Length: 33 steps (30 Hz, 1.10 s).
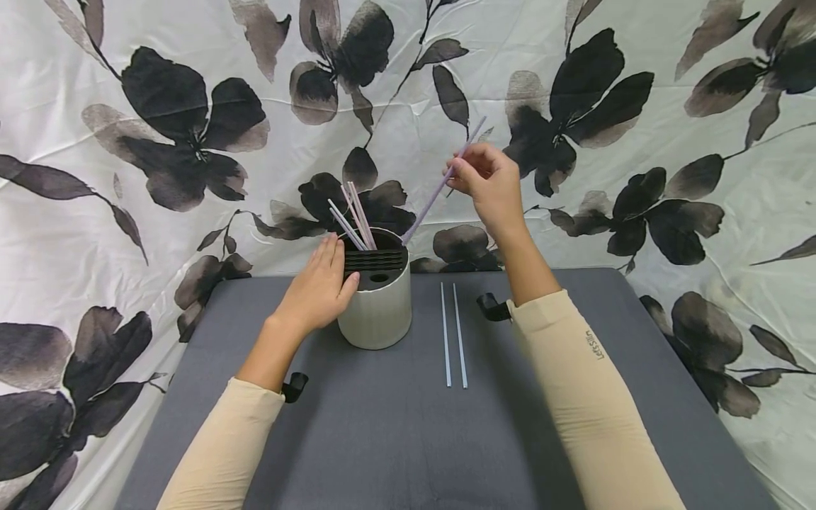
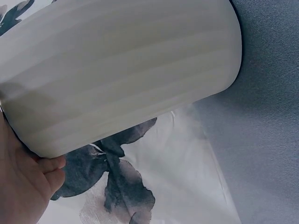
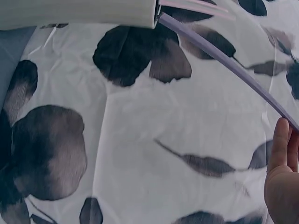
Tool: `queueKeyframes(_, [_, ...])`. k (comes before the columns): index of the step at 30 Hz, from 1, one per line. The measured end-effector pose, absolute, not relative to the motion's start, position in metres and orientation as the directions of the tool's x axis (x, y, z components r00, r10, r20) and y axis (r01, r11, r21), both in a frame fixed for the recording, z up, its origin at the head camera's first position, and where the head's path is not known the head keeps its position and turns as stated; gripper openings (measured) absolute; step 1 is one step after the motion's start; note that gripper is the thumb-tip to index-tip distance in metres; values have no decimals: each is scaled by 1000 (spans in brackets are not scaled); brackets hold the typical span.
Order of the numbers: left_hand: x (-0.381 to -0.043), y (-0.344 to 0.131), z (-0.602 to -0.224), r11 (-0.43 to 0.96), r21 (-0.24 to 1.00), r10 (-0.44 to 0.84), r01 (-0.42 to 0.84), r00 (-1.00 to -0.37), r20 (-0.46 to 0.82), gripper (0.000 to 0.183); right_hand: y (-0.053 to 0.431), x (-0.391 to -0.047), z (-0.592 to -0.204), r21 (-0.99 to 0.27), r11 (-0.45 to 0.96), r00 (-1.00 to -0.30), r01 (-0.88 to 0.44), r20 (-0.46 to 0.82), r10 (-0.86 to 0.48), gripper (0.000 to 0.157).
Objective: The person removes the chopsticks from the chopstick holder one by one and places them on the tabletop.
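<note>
Two blue straws (image 1: pixel 453 334) are lying right of centre on the grey table (image 1: pixel 382 439). Your right hand (image 1: pixel 487 180) is pinching a purple straw (image 1: pixel 440 185), its tip entering the holder (image 1: pixel 376 301) at centre; your left hand (image 1: pixel 319 287), fingers straight, is pressing its side.

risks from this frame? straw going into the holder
1. The right hand pinches the purple straw near its top, so the long free end at the holder rim may flex and miss the slotted black insert.
2. The left hand only rests against the holder's side; a sideways push from the straw could tip it.
3. Three straws already lean inside; the incoming one could knock them.
</note>
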<state>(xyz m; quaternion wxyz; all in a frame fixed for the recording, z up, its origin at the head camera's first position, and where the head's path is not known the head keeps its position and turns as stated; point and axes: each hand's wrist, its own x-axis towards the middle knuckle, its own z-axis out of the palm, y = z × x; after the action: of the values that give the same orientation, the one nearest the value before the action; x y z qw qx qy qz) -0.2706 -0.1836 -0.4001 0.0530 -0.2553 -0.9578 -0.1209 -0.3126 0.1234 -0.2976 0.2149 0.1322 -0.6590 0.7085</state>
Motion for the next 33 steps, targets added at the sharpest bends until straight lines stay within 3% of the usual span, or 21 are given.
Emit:
queueKeyframes(13, [-277, -179, -398, 846, 206, 466, 491, -870, 160, 74, 181, -314, -327, -921, 43, -903, -388, 389, 179, 14])
queueKeyframes(23, [-280, -176, -400, 856, 203, 451, 476, -879, 156, 75, 220, -319, -393, -923, 303, -950, -237, 286, 126, 23])
queueKeyframes(33, [-280, -172, -402, 860, 199, 441, 470, -881, 172, 74, 241, -324, -447, -921, 360, -986, -151, 166, 10, 26])
